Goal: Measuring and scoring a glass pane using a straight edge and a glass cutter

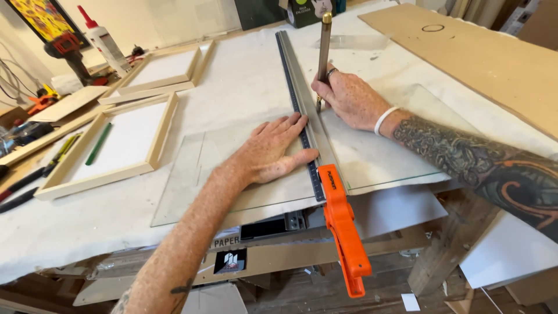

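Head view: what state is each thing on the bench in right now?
Glass sheet: flat on the cloth, under the straightedge.
Straightedge: laid across the glass, clamped at the near end.
Orange clamp: shut on the straightedge.
Left hand: pressed flat beside the straightedge.
Right hand: holding the cutter upright.
Glue bottle: capped.

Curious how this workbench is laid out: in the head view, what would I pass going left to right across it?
Green pencil inside a wooden frame → left hand → metal ruler → right hand holding a cutting tool → brown board.
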